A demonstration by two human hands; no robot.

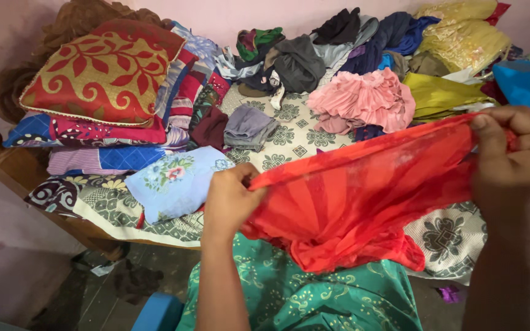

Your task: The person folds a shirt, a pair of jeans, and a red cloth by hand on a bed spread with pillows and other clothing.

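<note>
Red, sheer fabric is stretched between both hands: the left hand (231, 199) pinches one end of the red cloth (363, 190) with fingers clenched over a bunched edge, low and near the person's body, while the right hand (513, 162) grips the other end higher up, thumb pressed over the hem. The cloth runs slantwise from lower left to upper right, taut along its top edge, and its loose lower part hangs in folds down onto the person's lap, which is covered by a green patterned garment (314, 294).

Just beyond the left hand lies a light blue pillow with a flower print (173, 181), resting on the bed (289, 135), whose cover has a pale green and white medallion pattern. A small folded grey garment (249, 125) sits further back on the cover, next to a dark maroon one (211, 127). Behind the cloth is a heap of pink ruffled fabric (363, 98), and past it a jumble of dark clothes (314, 55) against the wall. Yellow garments (461, 34) are piled at the far right, with a bright blue piece (529, 83) just above the right hand. At the far left, a red cushion with a gold leaf pattern (102, 73) tops a stack of folded, colourful bedding (111, 138).
</note>
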